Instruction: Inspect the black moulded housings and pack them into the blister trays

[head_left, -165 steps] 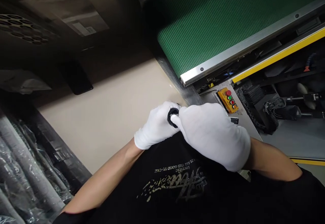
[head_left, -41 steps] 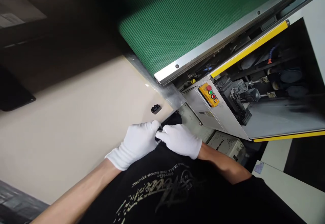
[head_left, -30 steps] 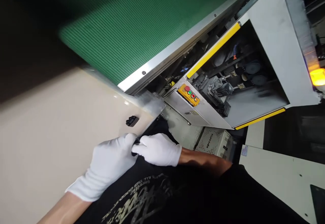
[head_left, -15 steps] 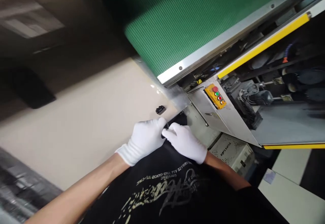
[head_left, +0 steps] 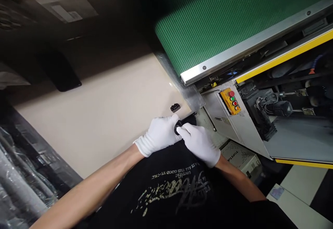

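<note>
My left hand (head_left: 163, 133) and my right hand (head_left: 198, 142), both in white gloves, meet close in front of my chest at the table's edge. Between their fingers they grip a small black part (head_left: 178, 127), mostly covered by the gloves, so its exact kind cannot be made out. Just beyond the left fingertips, a second small black part (head_left: 175, 107) with a notched outline lies on the pale table (head_left: 125, 97), touched by neither hand.
A green conveyor belt (head_left: 208, 31) with a metal edge runs beyond the table. On the right stands a yellow button box (head_left: 230, 101) on a machine cabinet. A black phone-like slab (head_left: 61, 71) lies at far left, near plastic-wrapped material (head_left: 23, 173). A carton (head_left: 239, 156) sits below.
The view has shifted, so the table and belt appear farther right. The black part between my fingers shows more now. Both hands stay together on it.
</note>
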Demonstrator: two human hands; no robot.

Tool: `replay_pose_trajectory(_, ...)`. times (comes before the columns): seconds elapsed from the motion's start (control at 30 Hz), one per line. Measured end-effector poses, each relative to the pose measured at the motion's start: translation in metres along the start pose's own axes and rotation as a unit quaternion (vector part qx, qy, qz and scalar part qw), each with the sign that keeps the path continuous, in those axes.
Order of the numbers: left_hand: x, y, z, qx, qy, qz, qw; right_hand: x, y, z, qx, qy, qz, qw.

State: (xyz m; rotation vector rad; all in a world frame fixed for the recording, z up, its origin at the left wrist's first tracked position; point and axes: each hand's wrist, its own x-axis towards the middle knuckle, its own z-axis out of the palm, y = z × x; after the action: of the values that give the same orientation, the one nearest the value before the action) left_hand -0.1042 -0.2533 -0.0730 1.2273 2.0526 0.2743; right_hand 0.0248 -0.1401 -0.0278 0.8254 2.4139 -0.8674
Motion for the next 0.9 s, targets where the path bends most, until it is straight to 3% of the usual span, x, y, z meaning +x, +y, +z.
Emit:
replay_pose_trajectory(0.2, -0.003, -0.001, 0.001, 0.003, -0.014, -0.012, 1.000, 0.001, 0.000, 0.000, 0.097, -0.010, 0.001, 0.995)
replay_pose_trajectory(0.7, -0.006, 0.010, 0.013, 0.085, -0.006, -0.069, 0.994, 0.002, 0.009, 0.012, 0.178, -0.022, 0.004, 0.984)
replay_pose_trajectory(0.9, 0.004, 0.005, 0.007, 0.020, 0.016, 0.006, 1.000, -0.002, 0.002, -0.004, 0.092, -0.030, 0.016, 0.995)
